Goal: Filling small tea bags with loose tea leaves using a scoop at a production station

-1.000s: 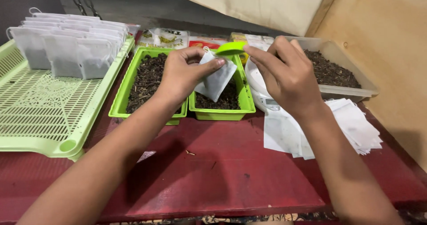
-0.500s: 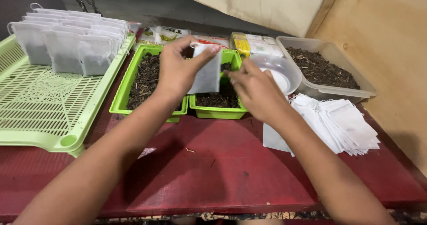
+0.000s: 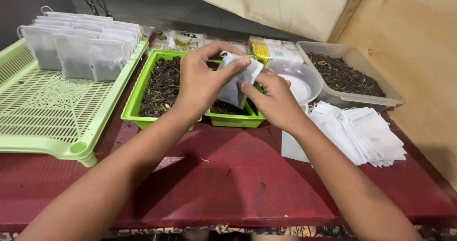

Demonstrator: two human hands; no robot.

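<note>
Two hands are closed on one small white filter bag (image 3: 234,81): the left hand (image 3: 202,81) pinches its upper edge between thumb and fingers, the right hand (image 3: 272,98) grips its lower side. The bag is held in the air (slightly crumpled) over the green trays of dry tea leaves (image 3: 159,86) just beneath both hands. Just beyond the right hand a white bowl (image 3: 302,81) and a clear tub of leaves (image 3: 354,76) are seen; beside its wrist a stack of empty bags (image 3: 366,134) lies on the red tabletop (image 3: 228,184). Well outside the left hand, filled bags (image 3: 78,48) are stood on a green slatted tray (image 3: 43,112).
</note>
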